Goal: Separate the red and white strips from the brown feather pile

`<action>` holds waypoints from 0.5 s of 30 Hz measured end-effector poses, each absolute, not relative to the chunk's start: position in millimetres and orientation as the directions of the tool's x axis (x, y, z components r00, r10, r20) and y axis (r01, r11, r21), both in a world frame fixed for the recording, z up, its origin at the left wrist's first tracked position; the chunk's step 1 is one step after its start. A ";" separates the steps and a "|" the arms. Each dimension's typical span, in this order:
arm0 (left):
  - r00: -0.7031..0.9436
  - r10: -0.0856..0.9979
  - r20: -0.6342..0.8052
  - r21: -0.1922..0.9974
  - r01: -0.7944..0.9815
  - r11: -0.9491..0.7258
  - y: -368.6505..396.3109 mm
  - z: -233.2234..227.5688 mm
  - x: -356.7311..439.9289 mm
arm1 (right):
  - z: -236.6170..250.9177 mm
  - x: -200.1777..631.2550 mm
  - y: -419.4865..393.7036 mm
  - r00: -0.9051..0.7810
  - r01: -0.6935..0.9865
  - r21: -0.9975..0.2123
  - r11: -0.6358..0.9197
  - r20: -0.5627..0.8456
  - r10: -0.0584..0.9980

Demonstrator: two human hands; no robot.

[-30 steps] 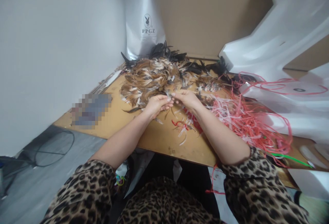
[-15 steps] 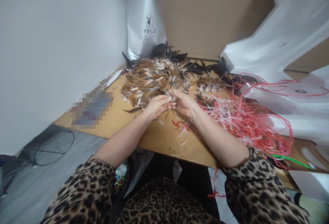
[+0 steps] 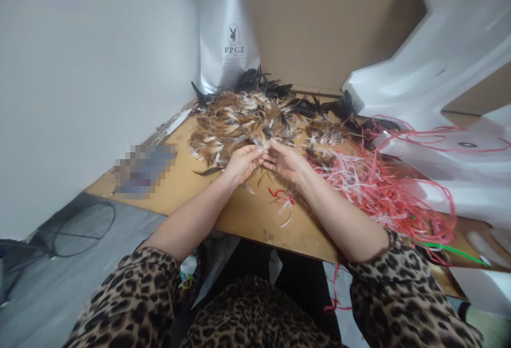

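Item one, feathers in hand: a small pinch of pale and brown feathers point(image 3: 264, 148) sits between my two sets of fingertips, right at the near edge of the feather pile point(image 3: 243, 122), above the tabletop point(image 3: 239, 215).

Left hand point(image 3: 242, 163): fingers curled inward, thumb and forefinger closed on the feather tips. Right hand point(image 3: 284, 160): fingers bent toward the left hand, tips meeting it at the same little bunch. At this size I can't be sure whether the right hand truly grips the quills or only steadies them.

Pile: brown, tan and white feathers heaped across the back of the table, with black feathers point(image 3: 255, 79) along its far rim, touching the white bag point(image 3: 227, 39) that leans upright in the corner.

Right of my right hand: a tangle of red and pink strips point(image 3: 379, 188), spreading toward the white foam blocks point(image 3: 439, 98). A few loose red and white scraps point(image 3: 283, 201) lie just below my wrists, apart from the main tangle.

Left of the pile: a blurred-out patch point(image 3: 143, 170) on the table, near the wall.

Progress, as I judge it: the heap is large and loosely mixed, I see no finished bundles set aside, and only this one pinch is gathered, so most of the sorting looks undone.
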State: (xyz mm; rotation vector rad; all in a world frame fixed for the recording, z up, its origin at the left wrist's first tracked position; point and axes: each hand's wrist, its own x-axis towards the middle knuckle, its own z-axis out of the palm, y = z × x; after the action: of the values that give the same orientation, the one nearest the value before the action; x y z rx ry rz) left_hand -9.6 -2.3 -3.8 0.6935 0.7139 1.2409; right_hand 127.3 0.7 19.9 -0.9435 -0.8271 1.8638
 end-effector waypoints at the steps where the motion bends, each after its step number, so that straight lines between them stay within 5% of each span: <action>1: 0.166 0.981 -0.100 0.786 -0.591 0.180 -1.8 -3.6 -10.1 | 20.5 127.6 0.4 -0.324 -0.396 -0.827 -0.399 -0.281 0.904; 15: 0.140 0.987 -0.079 0.881 -0.453 0.135 -5.9 -3.5 -6.0 | 14.0 120.4 0.4 -0.067 -0.275 -0.960 -0.058 -0.041 0.997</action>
State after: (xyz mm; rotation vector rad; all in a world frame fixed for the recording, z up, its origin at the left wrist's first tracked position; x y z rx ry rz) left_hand -6.0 -5.9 -3.5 0.8309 0.8222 1.2348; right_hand 120.4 0.4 14.0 -1.0043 -1.0175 1.4102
